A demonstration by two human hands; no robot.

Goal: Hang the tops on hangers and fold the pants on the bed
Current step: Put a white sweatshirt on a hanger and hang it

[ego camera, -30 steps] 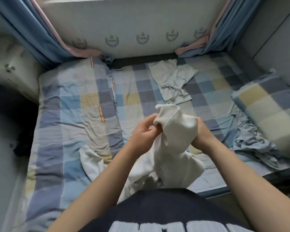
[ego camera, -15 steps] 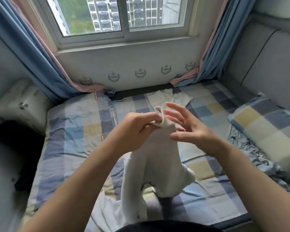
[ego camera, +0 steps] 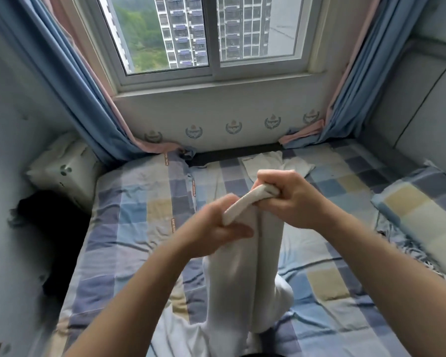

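Note:
A white garment (ego camera: 245,269) hangs above the checked bed (ego camera: 129,228), held up by its ribbed band. My left hand (ego camera: 216,225) grips the band's near left end. My right hand (ego camera: 289,194) grips the far right end, fingers curled over it. The band is stretched between both hands. The rest of the cloth drops in long folds to the mattress near the front edge. A second pale garment (ego camera: 276,163) lies flat at the far side of the bed, partly hidden behind my right hand.
A checked pillow (ego camera: 422,210) and crumpled blue-grey cloth (ego camera: 389,235) lie at the right. A white pillow (ego camera: 65,171) sits at the far left corner beside a dark gap (ego camera: 47,233). Blue curtains (ego camera: 70,81) flank the window (ego camera: 206,34); a grey padded headboard (ego camera: 422,104) stands right.
My right hand was open beside the band and now grips it. Both hands have pulled apart, stretching the band. The view has tilted up, showing more window.

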